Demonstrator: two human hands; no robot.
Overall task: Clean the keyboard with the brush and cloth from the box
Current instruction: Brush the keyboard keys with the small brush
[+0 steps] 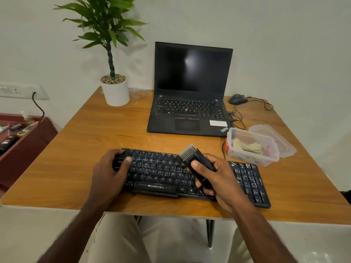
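My right hand point(210, 173) pinches the brush point(197, 166), bristles aimed toward upper left over the keyboard point(161, 173), whose long axis runs left-right; my left hand point(112, 168) grips its left end.

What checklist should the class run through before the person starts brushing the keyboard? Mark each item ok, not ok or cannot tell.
1. Brush gripped firmly in the right hand: ok.
2. Bristles on the keys: not ok, they point up and away from the keyboard.
3. Keyboard steadied: ok, the left hand holds its left end.
4. Cloth ready: ok, it lies in the open box, with the lid beside it.
5. Keyboard unplugged: cannot tell.
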